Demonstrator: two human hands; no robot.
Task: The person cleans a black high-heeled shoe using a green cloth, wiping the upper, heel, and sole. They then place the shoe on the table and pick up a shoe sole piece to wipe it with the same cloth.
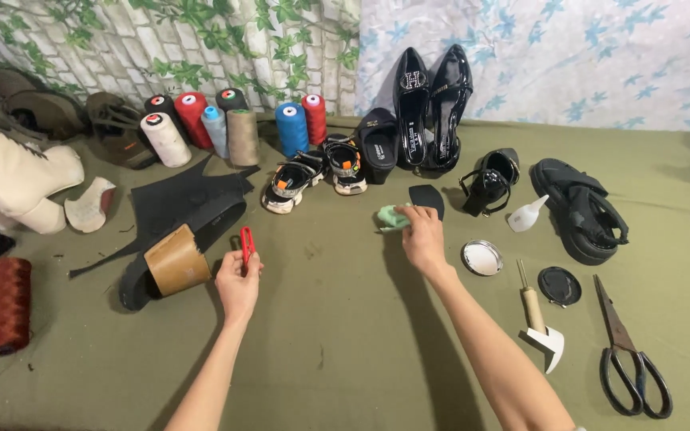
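We look down at a desk [345,351] covered w/ olive-green cloth, both our bare arms reaching fwd. Our left hand [237,283] is closed around a small red tool [247,242], held upright, its top sticking out above the fingers; what kind of tool it is we can't tell. Just left of that hand lies a curled tan leather piece [176,262] resting on a black sole-shaped strip [171,239].

Our right hand [423,235] is near the desk's middle, fingers bent and pinching a pale green cloth [393,218], which sits on the desk touching a small black leather piece [427,199] just behind the hand.

Right of the right hand: a round silver tin lid [482,258], a black round lid [559,285], a wooden-handled hammer-like tool [538,323], big black scissors [631,359] and a small white scoop-like bit [525,215].

At the back, approx. along the wall, stand thread cones [233,128] in white, red, blue, tan and black, a pair of child's sandals [317,172], glossy black shoes [431,100], and a chunky black sandal [580,209]. Far left: cream boots [13,172] and a dark red thread spool [5,305], well apart from both hands.
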